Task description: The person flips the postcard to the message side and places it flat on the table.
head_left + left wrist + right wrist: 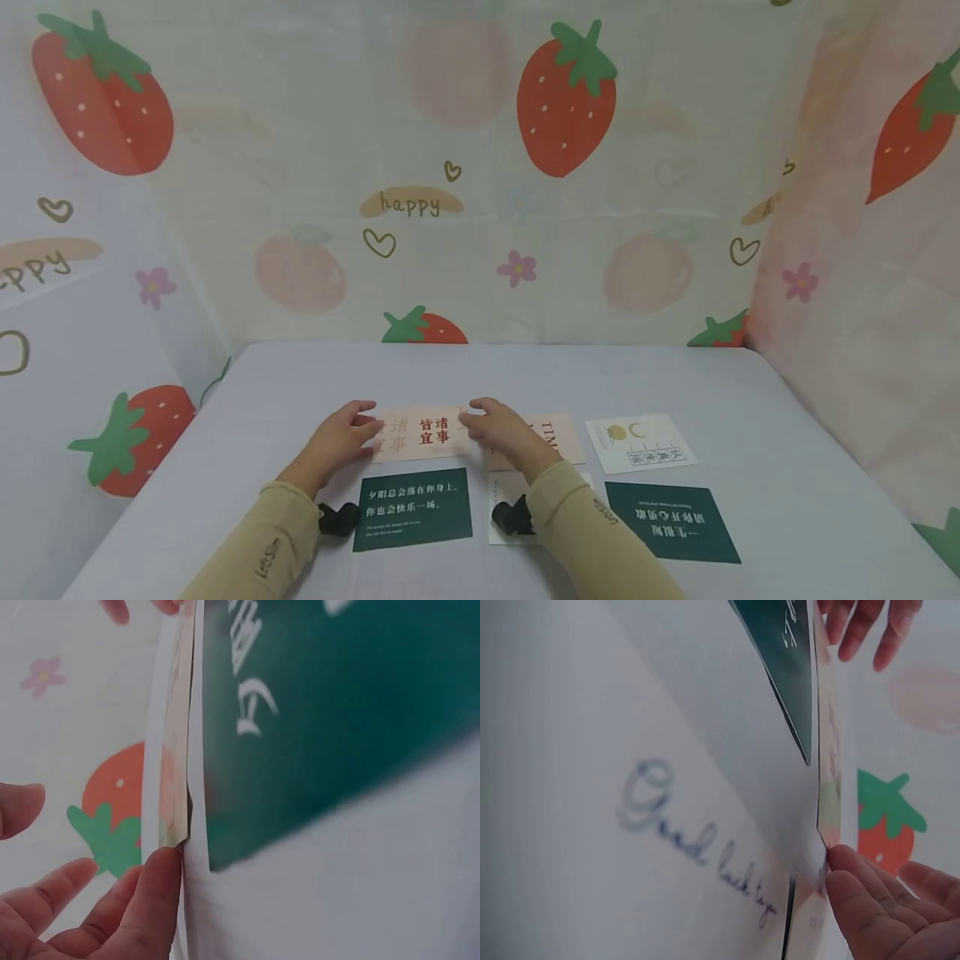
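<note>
1. Fingers apart and loosely bent on the left hand (336,443), with one fingertip touching the left end of the pink card (435,429).
2. Fingers likewise bent and partly spread on the right hand (510,437), with a fingertip touching the same card's right end.
3. Over both forearms, beige sleeves (600,533) with dark lettering; by each wrist, a small black device (341,518).
4. Beneath the cards, a plain white tabletop (420,375) with a straight back edge and slanting side edges.
5. Beyond the back edge and along both sides, pale fabric walls (330,158) printed with red strawberries, pink flowers, heart outlines and the word "happy".
6. Between the hands, left of the tabletop's midline and short of its back edge: the pink card, flat, with bold red Chinese characters mid-face and fainter ones toward the left end.
7. Toward the right edge: a second pink card (558,433), partly behind the right hand, then a white card with a yellow crescent (641,446).
8. Nearer the front edge: a dark green card (416,510), a "Good luck" card (697,844) partly under the right sleeve, and another green card (675,521) with inverted text.
</note>
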Motion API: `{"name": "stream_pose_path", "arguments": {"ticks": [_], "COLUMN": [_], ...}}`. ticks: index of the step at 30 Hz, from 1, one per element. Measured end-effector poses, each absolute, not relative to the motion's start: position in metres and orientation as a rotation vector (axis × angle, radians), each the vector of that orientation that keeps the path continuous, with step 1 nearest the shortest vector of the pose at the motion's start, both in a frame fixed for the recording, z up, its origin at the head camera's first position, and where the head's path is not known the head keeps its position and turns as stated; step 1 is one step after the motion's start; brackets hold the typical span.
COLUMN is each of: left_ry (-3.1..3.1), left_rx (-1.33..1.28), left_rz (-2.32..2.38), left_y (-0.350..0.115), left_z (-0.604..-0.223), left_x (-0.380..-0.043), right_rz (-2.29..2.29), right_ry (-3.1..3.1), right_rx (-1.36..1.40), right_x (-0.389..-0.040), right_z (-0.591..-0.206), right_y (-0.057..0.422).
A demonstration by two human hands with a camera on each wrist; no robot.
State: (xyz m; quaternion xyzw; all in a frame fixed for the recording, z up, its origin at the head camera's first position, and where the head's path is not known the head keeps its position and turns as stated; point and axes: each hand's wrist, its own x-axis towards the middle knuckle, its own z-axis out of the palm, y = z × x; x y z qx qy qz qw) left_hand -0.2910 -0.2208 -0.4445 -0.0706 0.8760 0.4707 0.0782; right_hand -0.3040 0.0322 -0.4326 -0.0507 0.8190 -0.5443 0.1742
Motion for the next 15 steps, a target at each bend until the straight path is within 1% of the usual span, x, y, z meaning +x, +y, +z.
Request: {"name": "stream_pose_path", "arguments": {"ticks": [8, 15], "left_ry": [2.631, 2.63], "left_rx": [-0.267, -0.264], "left_rz": [1.417, 1.445], "left_y": [-0.2183, -0.2149], "left_z": [-0.4438, -0.4443], "left_x": [-0.2936, -0.2964], "right_rz": [-1.53, -1.542], "right_ry": [2.328, 2.303], "right_rx": [-0.152, -0.146], "right_x": [-0.3055, -0.3073], "right_z": [-0.4346, -0.4336], "right_y": [0.035, 0.0372]}}
